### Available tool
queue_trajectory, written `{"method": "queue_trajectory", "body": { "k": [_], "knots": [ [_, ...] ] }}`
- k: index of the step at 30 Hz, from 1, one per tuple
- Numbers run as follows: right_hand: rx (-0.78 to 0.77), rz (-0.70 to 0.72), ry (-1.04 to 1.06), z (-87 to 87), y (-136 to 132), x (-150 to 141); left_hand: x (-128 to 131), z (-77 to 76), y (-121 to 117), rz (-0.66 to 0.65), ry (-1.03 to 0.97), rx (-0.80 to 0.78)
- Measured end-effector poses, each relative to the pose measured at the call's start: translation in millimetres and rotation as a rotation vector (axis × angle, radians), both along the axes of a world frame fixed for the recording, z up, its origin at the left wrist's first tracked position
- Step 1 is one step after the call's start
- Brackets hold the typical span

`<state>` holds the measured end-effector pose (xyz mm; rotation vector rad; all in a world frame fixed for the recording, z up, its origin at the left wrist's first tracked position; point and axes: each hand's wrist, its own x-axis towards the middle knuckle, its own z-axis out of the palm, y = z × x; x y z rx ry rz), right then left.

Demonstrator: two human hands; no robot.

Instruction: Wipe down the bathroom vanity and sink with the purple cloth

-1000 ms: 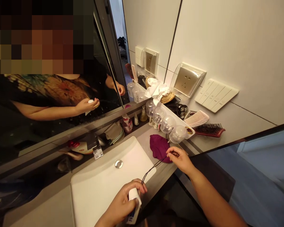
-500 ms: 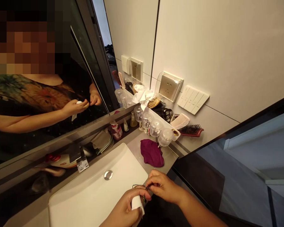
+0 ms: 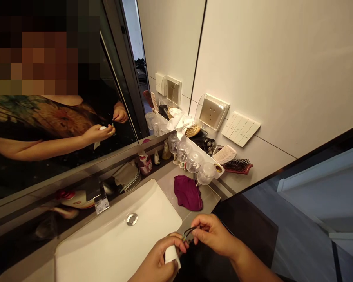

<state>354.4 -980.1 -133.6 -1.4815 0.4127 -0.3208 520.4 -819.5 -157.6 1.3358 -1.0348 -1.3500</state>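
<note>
White tube (image 3: 172,255) mostly covered by the left hand (image 3: 155,262), its label not readable, sink (image 3: 85,254) cut by the lower edge, face in the mirror (image 3: 32,51) blurred.

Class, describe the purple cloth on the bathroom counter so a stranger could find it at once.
Start at the white sink basin below the mirror. On the grey counter just right of it lies the purple cloth, crumpled, in front of the row of clear upturned cups. It is the only soft, dark magenta thing there.

White sink (image 3: 111,250), purple cloth (image 3: 188,192), red-handled black brush (image 3: 238,165).
</note>
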Motion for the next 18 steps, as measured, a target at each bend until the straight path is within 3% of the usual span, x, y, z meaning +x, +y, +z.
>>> {"method": "queue_trajectory", "body": {
  "k": [7,10,14,18],
  "knots": [
    [-0.102,-0.282,0.016,14.4,-21,-11,5,2.8,-14,-0.024,-0.08,-0.07],
    [-0.048,-0.308,0.038,20.0,-28,-16,10,6.6,-25,-0.005,-0.139,-0.114],
    [-0.027,-0.336,0.081,25.1,-36,-29,23,13.0,-40,0.128,-0.254,-0.165],
    [-0.032,-0.348,-0.001,28.5,-46,-45,38,25.0,-56,0.209,-0.377,-0.197]
  ]
}}
